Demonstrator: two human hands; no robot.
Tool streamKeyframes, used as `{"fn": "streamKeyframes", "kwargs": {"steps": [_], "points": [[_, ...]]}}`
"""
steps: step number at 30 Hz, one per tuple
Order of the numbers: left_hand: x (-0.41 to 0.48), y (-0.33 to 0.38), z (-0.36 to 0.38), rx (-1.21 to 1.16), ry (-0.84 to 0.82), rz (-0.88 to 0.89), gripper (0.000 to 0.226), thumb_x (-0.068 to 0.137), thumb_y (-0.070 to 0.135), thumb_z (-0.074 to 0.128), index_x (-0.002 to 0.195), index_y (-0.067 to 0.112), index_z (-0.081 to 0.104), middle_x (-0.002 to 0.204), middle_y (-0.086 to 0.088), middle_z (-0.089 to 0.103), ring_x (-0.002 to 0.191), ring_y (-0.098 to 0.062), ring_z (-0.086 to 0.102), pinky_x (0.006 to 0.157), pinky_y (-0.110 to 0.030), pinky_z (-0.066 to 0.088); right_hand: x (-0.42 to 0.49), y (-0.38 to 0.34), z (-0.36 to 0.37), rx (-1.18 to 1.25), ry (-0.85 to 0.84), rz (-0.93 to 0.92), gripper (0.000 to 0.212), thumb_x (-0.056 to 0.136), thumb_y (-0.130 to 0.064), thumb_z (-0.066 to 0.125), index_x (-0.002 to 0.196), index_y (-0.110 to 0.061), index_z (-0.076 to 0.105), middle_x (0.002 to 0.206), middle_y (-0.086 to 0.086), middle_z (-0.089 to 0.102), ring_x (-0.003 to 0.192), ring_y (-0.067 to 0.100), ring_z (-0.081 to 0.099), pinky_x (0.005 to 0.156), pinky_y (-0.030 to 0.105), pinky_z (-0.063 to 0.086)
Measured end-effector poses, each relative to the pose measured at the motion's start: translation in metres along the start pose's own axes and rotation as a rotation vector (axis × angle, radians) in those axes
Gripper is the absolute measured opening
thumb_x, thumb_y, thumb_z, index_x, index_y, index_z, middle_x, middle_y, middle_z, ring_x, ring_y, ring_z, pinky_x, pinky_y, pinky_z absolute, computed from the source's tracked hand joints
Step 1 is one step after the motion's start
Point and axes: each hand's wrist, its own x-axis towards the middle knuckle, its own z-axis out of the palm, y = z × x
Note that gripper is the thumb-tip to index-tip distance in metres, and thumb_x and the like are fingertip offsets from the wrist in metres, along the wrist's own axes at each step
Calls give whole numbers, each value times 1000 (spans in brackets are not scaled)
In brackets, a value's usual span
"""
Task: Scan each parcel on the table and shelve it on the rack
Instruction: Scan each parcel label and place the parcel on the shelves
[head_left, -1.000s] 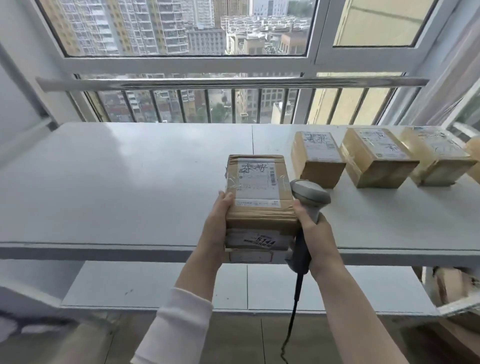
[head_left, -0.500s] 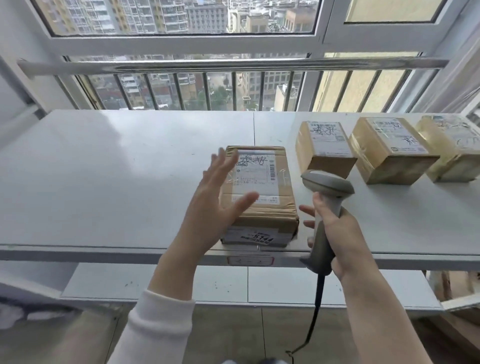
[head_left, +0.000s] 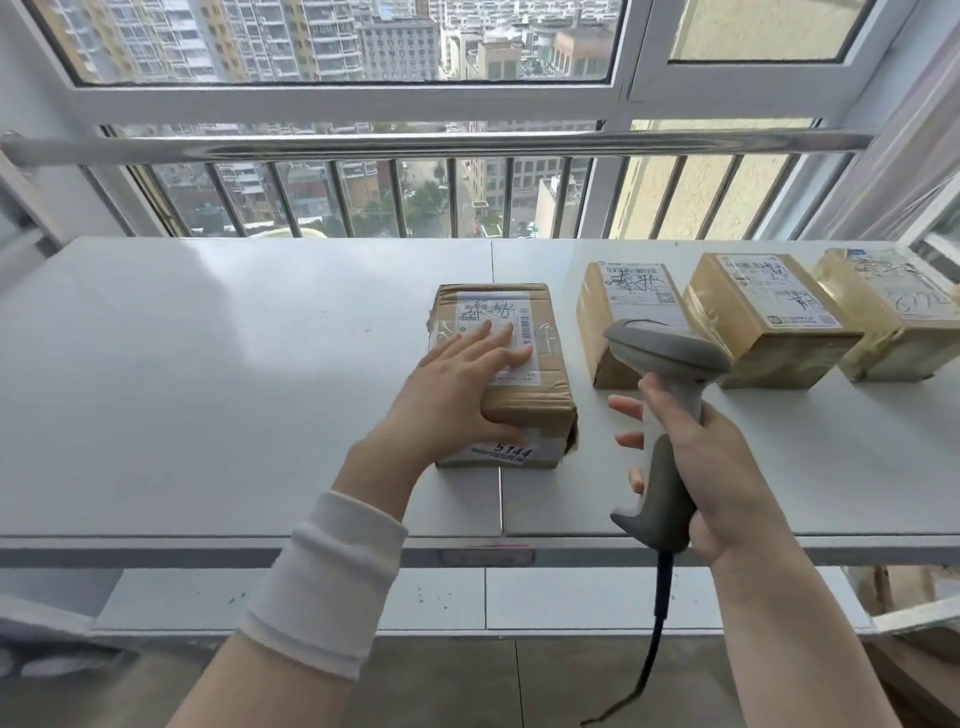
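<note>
Your left hand (head_left: 457, 384) lies flat on the brown cardboard parcel with the white label (head_left: 553, 374), fingers straight and slightly spread over the label, thumb against its near face. That parcel sits on the white table (head_left: 208, 364), near the middle. Your right hand (head_left: 711, 467) wraps its fingers around the handle of the grey handheld barcode scanner (head_left: 665, 353), held upright just right of the parcel, black cable (head_left: 657, 623) hanging below. Three more taped cardboard parcels (head_left: 769, 317) stand in a row at the far right.
</note>
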Motion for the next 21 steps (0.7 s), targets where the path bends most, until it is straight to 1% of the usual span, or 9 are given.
{"fn": "streamKeyframes", "kwargs": {"steps": [3, 8, 14, 18, 21], "points": [[25, -14, -3, 11, -36, -3, 86, 69, 53, 74, 142, 33, 33, 157, 11, 16, 145, -7, 5, 116, -27, 4, 5, -1, -3, 3, 15, 3, 26, 86, -44, 59, 95, -20, 64, 97, -5, 72, 64, 11, 56, 44, 25, 44], [55, -34, -5, 14, -51, -10, 87, 68, 53, 74, 142, 32, 34, 157, 10, 18, 146, -9, 7, 117, -31, 6, 11, -7, -4, -9, 18, -16, 20, 87, -42, 59, 92, -23, 62, 97, -4, 71, 72, 14, 58, 42, 24, 44], [74, -46, -4, 26, -35, -20, 89, 67, 55, 74, 142, 33, 34, 157, 10, 19, 146, -9, 8, 117, -33, 6, 24, -13, -9, 5, 38, -20, 20, 87, -41, 59, 95, -22, 61, 95, -6, 73, 74, 14, 59, 41, 23, 43], [74, -45, -3, 31, -22, -25, 89, 68, 54, 74, 144, 33, 32, 157, 10, 18, 146, -9, 7, 116, -32, 4, 28, -17, -10, 24, 33, -11, 20, 88, -41, 58, 97, -22, 61, 88, -4, 75, 73, 15, 60, 40, 21, 43], [73, -42, -8, 48, -64, -37, 89, 72, 55, 71, 146, 30, 27, 158, 7, 13, 146, -10, 3, 117, -31, 1, 27, -20, -10, 50, 12, 4, 19, 89, -39, 58, 99, -22, 59, 77, -2, 75, 69, 14, 60, 39, 22, 44]]}}
